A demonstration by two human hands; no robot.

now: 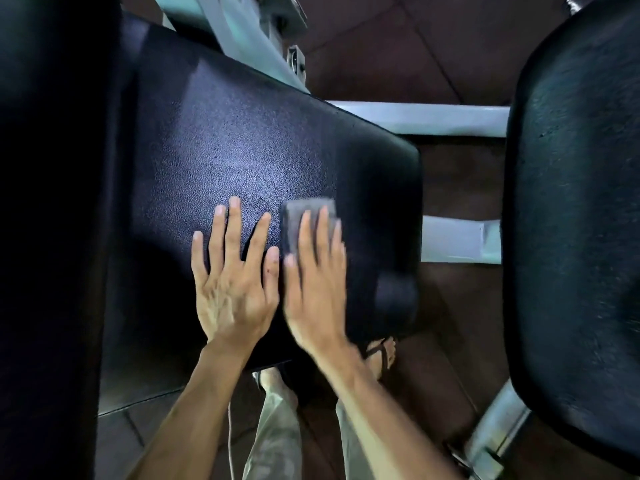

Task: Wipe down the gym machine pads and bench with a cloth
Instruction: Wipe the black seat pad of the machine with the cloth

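A black textured bench pad (pixel 249 140) fills the middle of the head view. My left hand (pixel 235 278) lies flat on it with fingers spread, holding nothing. Just to its right, my right hand (pixel 317 282) presses a folded grey cloth (pixel 294 220) flat against the pad; the cloth sticks out beyond my fingertips. The right hand is motion-blurred. A second black pad (pixel 581 220) stands at the right edge, and another dark pad (pixel 52 202) runs down the left side.
Pale metal frame bars (pixel 433 117) link the pads behind and to the right of the bench. Dark tiled floor (pixel 450 358) lies below. My legs and a sandalled foot (pixel 382 355) stand under the pad's near edge.
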